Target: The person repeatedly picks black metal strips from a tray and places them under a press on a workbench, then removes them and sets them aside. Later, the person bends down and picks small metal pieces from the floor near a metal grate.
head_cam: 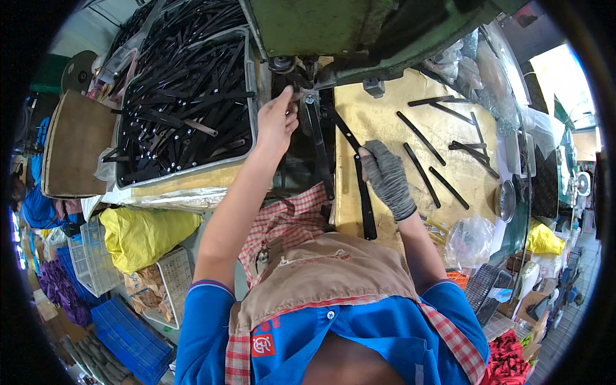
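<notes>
My bare left hand [278,120] is raised at the left of the green machine's [317,29] tooling, fingers curled; whether it holds something small is unclear. One black flat metal bar [318,144] hangs from the tooling towards my apron, with a shiny rivet at its upper end. My right hand [387,178], in a grey knitted glove, has its thumb and fingers on a jointed pair of black bars [363,192] at the left edge of the yellowish worktable [385,106]. More black bars [421,137] lie loose on the worktable to the right of that hand.
At the left, a large tray [192,168] is heaped with black bars, beside a cardboard sheet [79,144]. A round metal dish [506,201] and a clear plastic bag [469,243] lie at the worktable's right. Crates and a yellow sack [149,236] stand low at the left.
</notes>
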Available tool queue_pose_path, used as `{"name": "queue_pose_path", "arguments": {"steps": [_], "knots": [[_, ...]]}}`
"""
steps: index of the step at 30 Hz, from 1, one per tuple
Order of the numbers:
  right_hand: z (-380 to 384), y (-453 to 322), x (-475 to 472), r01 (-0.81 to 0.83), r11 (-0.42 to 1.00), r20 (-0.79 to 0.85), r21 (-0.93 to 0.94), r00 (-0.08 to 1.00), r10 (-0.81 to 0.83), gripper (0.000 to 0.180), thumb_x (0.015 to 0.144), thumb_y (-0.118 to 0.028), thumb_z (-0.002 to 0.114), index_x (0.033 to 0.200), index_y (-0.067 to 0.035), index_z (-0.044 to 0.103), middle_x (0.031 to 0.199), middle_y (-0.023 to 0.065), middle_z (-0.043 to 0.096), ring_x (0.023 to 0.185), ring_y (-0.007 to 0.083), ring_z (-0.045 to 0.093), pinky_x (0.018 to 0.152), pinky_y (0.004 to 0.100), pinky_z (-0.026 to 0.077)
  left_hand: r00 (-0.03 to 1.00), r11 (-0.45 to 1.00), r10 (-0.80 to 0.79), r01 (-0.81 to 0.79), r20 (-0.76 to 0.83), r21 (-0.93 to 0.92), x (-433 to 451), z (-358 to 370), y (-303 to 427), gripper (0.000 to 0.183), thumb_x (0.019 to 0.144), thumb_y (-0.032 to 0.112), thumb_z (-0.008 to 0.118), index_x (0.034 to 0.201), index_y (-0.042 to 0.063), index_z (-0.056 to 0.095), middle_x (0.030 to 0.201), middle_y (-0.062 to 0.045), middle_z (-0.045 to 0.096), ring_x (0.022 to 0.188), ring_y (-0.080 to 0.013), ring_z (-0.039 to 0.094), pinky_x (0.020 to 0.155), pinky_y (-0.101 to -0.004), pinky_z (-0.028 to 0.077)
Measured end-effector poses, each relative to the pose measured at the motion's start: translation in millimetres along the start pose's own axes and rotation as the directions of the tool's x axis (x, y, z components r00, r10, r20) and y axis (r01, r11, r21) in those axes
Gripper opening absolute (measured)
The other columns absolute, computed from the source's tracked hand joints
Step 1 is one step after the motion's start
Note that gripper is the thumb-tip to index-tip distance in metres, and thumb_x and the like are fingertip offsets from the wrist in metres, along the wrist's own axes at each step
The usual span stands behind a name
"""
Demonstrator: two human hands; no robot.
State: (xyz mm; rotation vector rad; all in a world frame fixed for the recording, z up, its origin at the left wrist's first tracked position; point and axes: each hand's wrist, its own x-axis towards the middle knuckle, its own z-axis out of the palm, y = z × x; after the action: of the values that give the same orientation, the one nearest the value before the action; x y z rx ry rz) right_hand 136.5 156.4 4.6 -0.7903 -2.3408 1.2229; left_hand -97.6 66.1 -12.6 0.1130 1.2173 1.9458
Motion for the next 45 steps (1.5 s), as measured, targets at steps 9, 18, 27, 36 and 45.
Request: {"name": "queue_pose_path", "arguments": {"steps": [9,18,27,36,45], "knots": [[22,-6,25,0.057,0.985,-0.021,-0.161,0.998,-0.061,0.019,0.094,-0.023,0.056,0.091,-0.005,0.058,0.057,0.0069,0.054,0.047,0.0151,0.056,0.048,0.0295,0.043,0.976,0.959,-0.197,0.172,0.095,0.225,-71,0,-53,0.043,0.096,0.042,0.050,0.080,0.004,0.061,0.054,0.004,0.041,0.044,-0.0047,0.029,0.042,-0.0225,0.020],[9,-22,-12,-0.213,0.961,0.149,0.177,0.971,0.188,0.031,0.092,-0.026,0.060,0.079,0.001,0.061,0.055,0.0115,0.054,0.043,0.0166,0.054,0.046,0.0306,0.043,0.994,0.924,-0.015,-0.027,0.107,0.382,-111,3,-78,0.039,0.100,0.031,0.047,0.072,0.004,0.053,0.060,0.004,0.044,0.054,-0.0041,0.039,0.047,-0.0236,0.035],[8,-7,-14,-0.225,0.939,0.211,0.258,0.962,0.173,0.019,0.089,-0.019,0.062,0.096,-0.001,0.063,0.076,0.0133,0.059,0.059,0.0166,0.059,0.051,0.0295,0.046,0.990,0.906,0.091,-0.129,0.111,0.402,-122,21,-61,0.048,0.101,0.034,0.040,0.062,0.006,0.048,0.058,-0.001,0.046,0.052,-0.0093,0.042,0.051,-0.0253,0.033],[-116,156,15,-0.177,0.633,-0.252,-0.754,0.967,-0.029,0.025,0.080,-0.024,0.067,0.102,-0.011,0.067,0.095,0.0139,0.063,0.082,0.0320,0.063,0.074,0.0397,0.051,0.947,0.955,0.261,-0.281,-0.188,-0.092,-48,-32,65,0.034,0.101,0.030,0.042,0.080,0.004,0.052,0.065,-0.002,0.049,0.057,-0.0120,0.041,0.048,-0.0259,0.032],[-49,67,15,-0.243,0.958,-0.203,-0.152,0.956,0.210,0.025,0.095,-0.029,0.053,0.093,-0.006,0.063,0.072,0.0177,0.063,0.061,0.0350,0.062,0.055,0.0402,0.049,0.972,0.962,-0.221,0.230,0.074,-0.148,-63,-54,16,0.023,0.094,0.004,0.050,0.114,-0.007,0.050,0.091,-0.011,0.057,0.060,-0.0078,0.042,0.046,-0.0180,0.029]]}}
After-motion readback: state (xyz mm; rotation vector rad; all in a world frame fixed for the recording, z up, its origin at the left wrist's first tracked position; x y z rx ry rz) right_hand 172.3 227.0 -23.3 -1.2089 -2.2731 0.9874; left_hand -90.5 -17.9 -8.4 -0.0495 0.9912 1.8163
